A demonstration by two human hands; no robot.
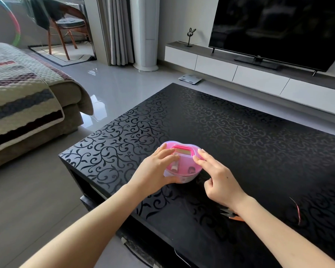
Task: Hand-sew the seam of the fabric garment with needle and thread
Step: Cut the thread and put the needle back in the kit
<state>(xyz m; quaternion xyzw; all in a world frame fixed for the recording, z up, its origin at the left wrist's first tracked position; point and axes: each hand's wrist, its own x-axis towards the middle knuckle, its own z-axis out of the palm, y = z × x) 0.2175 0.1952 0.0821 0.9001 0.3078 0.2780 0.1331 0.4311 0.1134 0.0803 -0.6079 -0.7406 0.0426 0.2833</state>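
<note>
Resting on table: pink sewing box. Gripped by left hand; right hand touches rim with straight fingers.

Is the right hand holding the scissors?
No, the right hand touches the pink box; the scissors lie on the table near its wrist.

The left hand is gripping a pink box on the black table. The right hand is touching its rim.
</note>
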